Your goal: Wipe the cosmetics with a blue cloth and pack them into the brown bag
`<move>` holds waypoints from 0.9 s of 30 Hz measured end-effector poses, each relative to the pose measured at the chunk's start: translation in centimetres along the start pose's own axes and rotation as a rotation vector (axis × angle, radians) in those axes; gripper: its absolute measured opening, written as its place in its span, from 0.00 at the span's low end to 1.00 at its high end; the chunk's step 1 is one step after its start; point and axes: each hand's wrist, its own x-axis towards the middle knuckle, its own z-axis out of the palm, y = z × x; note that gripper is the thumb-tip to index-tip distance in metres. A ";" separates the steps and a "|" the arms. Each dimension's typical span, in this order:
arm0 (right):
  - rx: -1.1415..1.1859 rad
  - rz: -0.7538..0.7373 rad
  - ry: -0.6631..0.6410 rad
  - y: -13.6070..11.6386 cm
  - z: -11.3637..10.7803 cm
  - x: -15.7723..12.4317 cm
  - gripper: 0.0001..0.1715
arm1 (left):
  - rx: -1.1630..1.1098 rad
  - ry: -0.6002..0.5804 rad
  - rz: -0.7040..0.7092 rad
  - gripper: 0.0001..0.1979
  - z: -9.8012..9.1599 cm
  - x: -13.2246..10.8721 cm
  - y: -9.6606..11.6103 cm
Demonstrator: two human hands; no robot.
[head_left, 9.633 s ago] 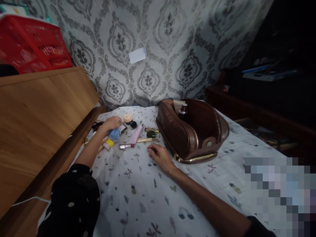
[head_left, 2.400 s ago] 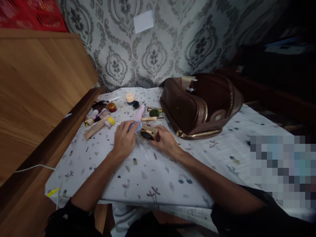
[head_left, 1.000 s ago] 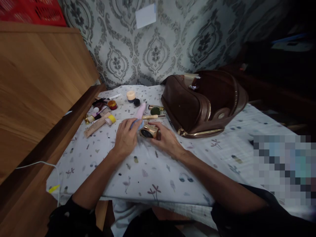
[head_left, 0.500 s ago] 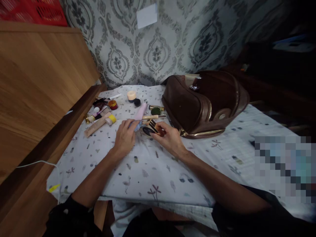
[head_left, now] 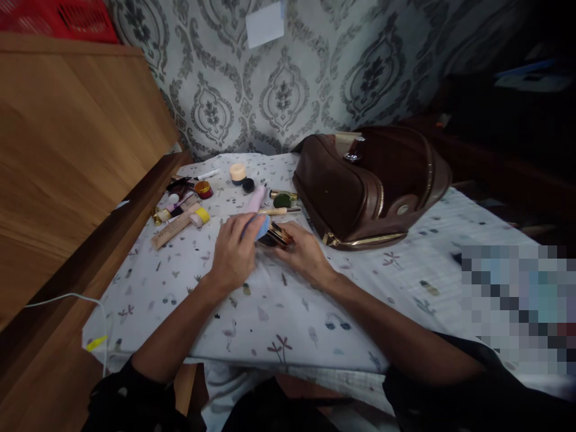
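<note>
My left hand (head_left: 234,255) is closed around a small blue sponge (head_left: 260,226), whose tip rests against a gold-edged compact (head_left: 275,236). My right hand (head_left: 302,254) grips that compact from the right side, holding it low over the patterned white cloth (head_left: 270,312). Just beyond the hands lie a pink tube (head_left: 255,200), a thin beige stick (head_left: 275,211) and a dark green round pot (head_left: 282,201).
An open brown leather bag (head_left: 360,192) stands to the right of the hands. More cosmetics lie at the back left: a beige jar (head_left: 237,173), a red pot (head_left: 203,189), a long beige tube (head_left: 173,225). A wooden headboard (head_left: 67,162) rises at left, patterned wall behind.
The left hand has lifted the blue sponge and pressed it onto the compact. The right hand tilted and shifted the compact slightly. The view barely moved.
</note>
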 end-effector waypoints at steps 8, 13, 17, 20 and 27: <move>0.036 0.090 -0.061 0.6 0.5 -0.2 0.16 | 0.063 -0.058 -0.108 0.23 0.0 -0.4 -1.6; -0.081 -0.020 -0.043 0.1 0.2 -0.2 0.13 | 0.134 -0.067 -0.048 0.19 0.2 -0.5 -0.9; -0.095 -0.037 -0.053 -0.3 0.1 -0.2 0.05 | 0.041 -0.028 0.100 0.20 0.3 -0.4 0.4; -0.085 -0.026 -0.032 -0.3 0.2 -0.2 0.02 | -0.024 -0.029 0.181 0.20 0.3 -0.3 0.9; 0.021 0.006 -0.011 -0.6 0.4 -0.1 0.07 | -0.110 -0.057 0.079 0.22 0.0 -0.2 0.3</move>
